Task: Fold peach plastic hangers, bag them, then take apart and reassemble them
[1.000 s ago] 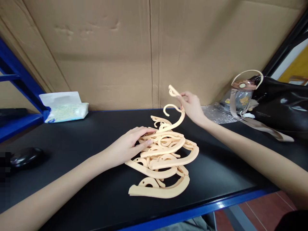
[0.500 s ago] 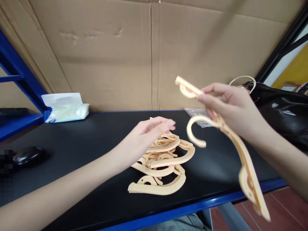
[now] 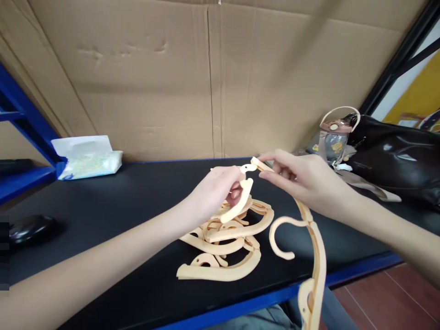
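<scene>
My right hand (image 3: 292, 176) is closed on an unfolded cream plastic folding hanger (image 3: 319, 256). Its hook (image 3: 280, 238) hangs below that hand, and its lower arm runs down past the table's front edge. My left hand (image 3: 225, 185) has curled fingers closed on a second cream folding hanger (image 3: 239, 204), above the pile. Part of this hanger is hidden behind the hand. Close to my left fingertips, a small cream tab (image 3: 248, 168) meets the upper end of the right hand's hanger. Beneath lies a pile of folded cream hangers (image 3: 220, 273).
A black mouse (image 3: 30, 229) and a soft white pack (image 3: 91, 160) are on the left of the black table (image 3: 130, 288). A clear bottle with a handle (image 3: 335, 140) stands by a black bag (image 3: 395, 156) at right. Cardboard (image 3: 147, 82) lines the back.
My right hand has come down and left, bringing its hanger's end to my left hand. My left hand, earlier outstretched over the pile, now has curled fingers and a hanger in them.
</scene>
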A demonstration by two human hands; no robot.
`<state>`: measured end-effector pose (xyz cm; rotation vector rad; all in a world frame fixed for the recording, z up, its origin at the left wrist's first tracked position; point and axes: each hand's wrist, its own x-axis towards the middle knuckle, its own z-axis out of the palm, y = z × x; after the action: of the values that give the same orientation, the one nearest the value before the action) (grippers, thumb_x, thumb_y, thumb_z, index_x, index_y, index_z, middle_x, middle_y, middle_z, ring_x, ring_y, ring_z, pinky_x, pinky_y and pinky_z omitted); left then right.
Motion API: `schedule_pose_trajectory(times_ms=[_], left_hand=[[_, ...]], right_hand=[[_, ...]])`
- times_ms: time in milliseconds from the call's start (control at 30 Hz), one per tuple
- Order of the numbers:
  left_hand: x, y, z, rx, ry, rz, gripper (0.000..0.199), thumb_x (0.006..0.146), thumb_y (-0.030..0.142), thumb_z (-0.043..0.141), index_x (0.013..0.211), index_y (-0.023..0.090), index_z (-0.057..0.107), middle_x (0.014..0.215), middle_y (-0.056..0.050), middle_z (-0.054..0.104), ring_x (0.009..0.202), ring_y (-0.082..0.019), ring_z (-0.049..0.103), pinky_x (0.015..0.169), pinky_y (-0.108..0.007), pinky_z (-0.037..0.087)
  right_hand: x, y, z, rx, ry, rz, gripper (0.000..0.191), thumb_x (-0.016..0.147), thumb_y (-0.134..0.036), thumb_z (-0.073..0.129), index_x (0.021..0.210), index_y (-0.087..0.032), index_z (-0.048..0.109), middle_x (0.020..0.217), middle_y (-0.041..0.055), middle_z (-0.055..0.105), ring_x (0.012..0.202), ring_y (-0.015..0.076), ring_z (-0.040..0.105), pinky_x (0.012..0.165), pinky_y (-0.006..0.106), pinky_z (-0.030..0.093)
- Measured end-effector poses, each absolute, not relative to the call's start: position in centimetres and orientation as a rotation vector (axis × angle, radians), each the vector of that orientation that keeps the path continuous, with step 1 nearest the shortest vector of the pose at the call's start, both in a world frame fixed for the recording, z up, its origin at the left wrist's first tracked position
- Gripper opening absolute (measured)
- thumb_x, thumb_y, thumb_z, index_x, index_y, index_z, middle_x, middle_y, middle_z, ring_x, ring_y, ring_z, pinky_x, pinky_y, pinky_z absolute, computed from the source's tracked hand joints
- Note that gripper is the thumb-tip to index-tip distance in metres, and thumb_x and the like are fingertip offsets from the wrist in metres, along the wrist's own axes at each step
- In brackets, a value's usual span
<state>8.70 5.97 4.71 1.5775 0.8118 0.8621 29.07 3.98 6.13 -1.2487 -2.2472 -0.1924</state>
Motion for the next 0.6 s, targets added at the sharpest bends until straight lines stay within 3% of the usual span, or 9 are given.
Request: schedule_pose_trajectory(times_ms=[67, 200, 267, 367, 467, 600], left_hand=[[9.3, 6.6, 4.6, 1.665, 0.819, 0.804, 0.031, 0.083, 0.016, 0.043, 0.053, 0.021, 0.035, 0.05, 0.004, 0.038, 0.046, -0.009, 0.04, 0.047, -0.023, 0.039], [10.7, 7.0, 5.0, 1.697, 0.851, 0.896, 0.032, 0.094, 0.026, 0.043, 0.065, 0.018, 0.055, 0.067, -0.001, 0.062, 0.061, -0.012, 0.059, 0.056, -0.022, 0.047], [11.1, 7.0, 5.4, 1.604, 0.852, 0.876, 0.034, 0.097, 0.027, 0.042, 0.069, 0.016, 0.059, 0.075, -0.004, 0.068, 0.063, -0.012, 0.062, 0.057, -0.023, 0.05], [11.2, 7.3, 6.0, 1.548, 0.918, 0.812, 0.032, 0.095, 0.022, 0.044, 0.068, 0.015, 0.06, 0.072, -0.004, 0.068, 0.053, -0.01, 0.058, 0.05, -0.023, 0.046], [10.8, 8.0, 6.3, 1.599, 0.992, 0.774, 0.036, 0.094, 0.018, 0.044, 0.062, 0.015, 0.06, 0.063, -0.003, 0.063, 0.051, -0.011, 0.056, 0.047, -0.023, 0.042], [10.4, 8.6, 5.9, 1.702, 0.965, 0.884, 0.041, 0.096, 0.022, 0.042, 0.057, 0.017, 0.054, 0.053, 0.001, 0.052, 0.048, -0.01, 0.053, 0.052, -0.025, 0.044]], right_hand=[[28.5, 4.5, 6.0, -1.31, -2.293, -0.491, 0.024, 0.099, -0.034, 0.046, 0.109, -0.021, 0.063, 0.073, 0.0033, 0.07, 0.056, 0.0172, 0.061, 0.049, 0.025, 0.028], [27.8, 5.2, 6.2, -1.459, -2.347, -0.93, 0.022, 0.094, -0.016, 0.041, 0.102, -0.016, 0.062, 0.08, 0.01, 0.071, 0.052, 0.0182, 0.057, 0.047, 0.029, 0.015], [28.0, 5.7, 6.3, -1.51, -2.409, -0.963, 0.024, 0.088, -0.007, 0.042, 0.1, -0.015, 0.061, 0.075, 0.01, 0.069, 0.051, 0.0177, 0.054, 0.047, 0.029, 0.015], [28.5, 6.6, 6.7, -1.552, -2.482, -0.86, 0.022, 0.089, -0.009, 0.042, 0.1, -0.014, 0.06, 0.065, 0.0073, 0.064, 0.048, 0.0165, 0.049, 0.048, 0.028, 0.017], [28.4, 7.3, 7.2, -1.551, -2.552, -0.725, 0.023, 0.095, -0.016, 0.039, 0.099, -0.015, 0.062, 0.06, 0.0053, 0.06, 0.047, 0.0152, 0.045, 0.049, 0.028, 0.02], [27.1, 8.3, 8.4, -1.562, -2.54, -0.788, 0.023, 0.094, -0.017, 0.042, 0.097, -0.015, 0.064, 0.06, 0.0054, 0.06, 0.046, 0.014, 0.042, 0.05, 0.028, 0.019]])
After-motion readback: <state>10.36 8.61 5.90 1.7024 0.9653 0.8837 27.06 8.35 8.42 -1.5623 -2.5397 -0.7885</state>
